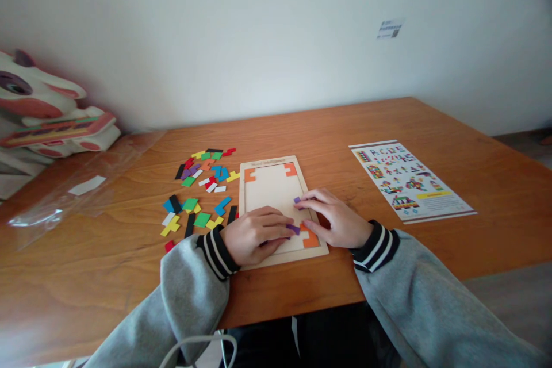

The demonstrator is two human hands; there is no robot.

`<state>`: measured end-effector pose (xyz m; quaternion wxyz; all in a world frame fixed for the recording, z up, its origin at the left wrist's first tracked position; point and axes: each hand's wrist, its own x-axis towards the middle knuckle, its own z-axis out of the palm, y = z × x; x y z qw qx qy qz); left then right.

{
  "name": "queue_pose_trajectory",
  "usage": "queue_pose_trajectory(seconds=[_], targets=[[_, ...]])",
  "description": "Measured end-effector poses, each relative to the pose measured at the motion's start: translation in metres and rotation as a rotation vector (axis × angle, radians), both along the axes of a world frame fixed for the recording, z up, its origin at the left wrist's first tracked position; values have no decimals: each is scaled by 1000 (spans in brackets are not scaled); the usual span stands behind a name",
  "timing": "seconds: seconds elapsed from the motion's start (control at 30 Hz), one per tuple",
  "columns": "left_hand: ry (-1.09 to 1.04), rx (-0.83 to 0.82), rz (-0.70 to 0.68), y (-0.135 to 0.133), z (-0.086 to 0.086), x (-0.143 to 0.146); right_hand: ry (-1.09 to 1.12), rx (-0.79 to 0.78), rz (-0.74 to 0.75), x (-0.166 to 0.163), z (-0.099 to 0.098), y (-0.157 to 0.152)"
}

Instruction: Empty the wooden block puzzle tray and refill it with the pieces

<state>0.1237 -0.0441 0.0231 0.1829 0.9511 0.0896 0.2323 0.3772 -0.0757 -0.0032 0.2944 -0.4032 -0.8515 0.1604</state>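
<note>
A pale wooden puzzle board (pixel 276 187) lies on the table under both of my hands. Orange pieces sit in its corners, among them the top-left one (pixel 249 175), the top-right one (pixel 290 169) and the lower-right one (pixel 310 239). My left hand (pixel 259 233) rests over the lower part of the board, its fingers closed on a purple puzzle piece (pixel 294 229). At the board's right side, my right hand (pixel 330 215) has its fingertips on another purple piece (pixel 297 200). The lower-left corner of the board is hidden by my left hand.
Many coloured pieces, such as a green one (pixel 202 219), lie scattered left of the board. A printed pattern sheet (pixel 409 181) is on the right. Farther left are a clear plastic bag (pixel 56 207) and a toy animal with a keyboard (pixel 60 126), near the wall.
</note>
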Motion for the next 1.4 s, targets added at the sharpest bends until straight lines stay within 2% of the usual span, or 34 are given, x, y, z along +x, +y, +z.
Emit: queue_pose_trajectory(seconds=[0.17,0.33,0.5,0.8,1.0,1.2,1.4], targets=[[5,-112,-23,0,-3,1,13,-21,17,1,-1,1],[-20,-170,96,-4,-6,5,31,-31,20,2,-1,1],[-4,-225,131,-7,-6,6,48,-39,21,1,1,2],[-65,-403,75,-15,-7,12,45,-32,19,1,2,2],[-65,-390,50,-19,-4,16,39,-35,30,1,0,3],[-65,-285,171,-18,-6,15,39,-41,31,2,1,2],[-46,-330,112,-16,-4,15,38,-47,30,2,0,3]])
